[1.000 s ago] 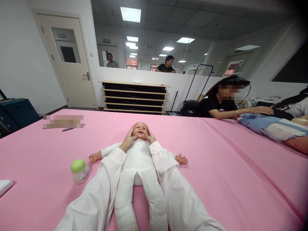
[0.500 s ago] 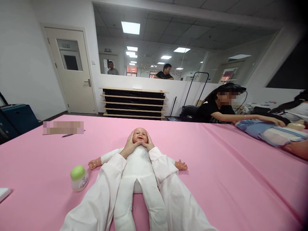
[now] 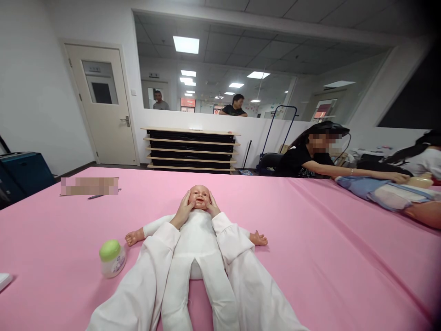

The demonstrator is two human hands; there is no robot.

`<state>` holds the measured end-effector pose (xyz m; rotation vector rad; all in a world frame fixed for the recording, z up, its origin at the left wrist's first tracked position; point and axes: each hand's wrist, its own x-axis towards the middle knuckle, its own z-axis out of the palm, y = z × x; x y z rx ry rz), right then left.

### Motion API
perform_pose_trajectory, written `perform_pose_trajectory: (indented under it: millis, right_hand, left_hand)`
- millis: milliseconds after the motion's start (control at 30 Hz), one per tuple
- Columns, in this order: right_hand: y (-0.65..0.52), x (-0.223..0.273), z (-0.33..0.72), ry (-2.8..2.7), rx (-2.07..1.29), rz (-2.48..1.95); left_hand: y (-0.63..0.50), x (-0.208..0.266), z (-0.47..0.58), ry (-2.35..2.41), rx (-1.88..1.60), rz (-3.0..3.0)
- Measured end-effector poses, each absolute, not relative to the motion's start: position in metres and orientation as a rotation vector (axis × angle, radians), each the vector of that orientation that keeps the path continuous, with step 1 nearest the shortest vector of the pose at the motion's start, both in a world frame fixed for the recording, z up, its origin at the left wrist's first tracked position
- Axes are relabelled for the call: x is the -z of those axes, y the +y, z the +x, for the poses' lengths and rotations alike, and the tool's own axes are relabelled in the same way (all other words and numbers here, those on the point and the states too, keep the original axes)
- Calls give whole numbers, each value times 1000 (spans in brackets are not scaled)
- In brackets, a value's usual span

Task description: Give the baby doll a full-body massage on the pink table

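Observation:
A baby doll in white cloth lies on its back, face up, legs toward me and arms spread to both sides. My left hand cups one side of its head, thumb on the cheek near the mouth corner. On the other side my right hand cups the head the same way, its thumb also on the cheek. The fingers of both hands reach along the sides of the head, partly hidden behind it. Left of my left sleeve stands a small jar with a green lid, beside the doll's hand.
A pink sheet covers the table. Toward the far left lie a blurred-out flat item and a pen; a white object sits at the left edge. At right, a person reaches over another doll.
Both thumbs have slid outward and up, from meeting under the doll's chin to its cheeks. The whole view has shifted slightly.

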<state>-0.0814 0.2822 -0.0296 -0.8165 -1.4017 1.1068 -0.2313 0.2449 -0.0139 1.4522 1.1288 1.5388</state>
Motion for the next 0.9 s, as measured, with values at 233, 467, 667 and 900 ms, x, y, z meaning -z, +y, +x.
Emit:
perform_pose_trajectory:
  millis: [233, 467, 667, 900]
  right_hand:
    - [283, 26, -77, -1423, -1114, -904]
    - [274, 22, -82, -1376, -1136, -795]
    - [270, 18, -84, -1285, -1230, -750]
    - [272, 20, -82, -1341, -1165, -806]
  left_hand:
    - [237, 10, -229, 1271, -1481, 1614]
    - [239, 11, -231, 1249, -1475, 1600]
    - [242, 9, -233, 1226, -1472, 1555]
    - [235, 8, -231, 1271, -1467, 1625]
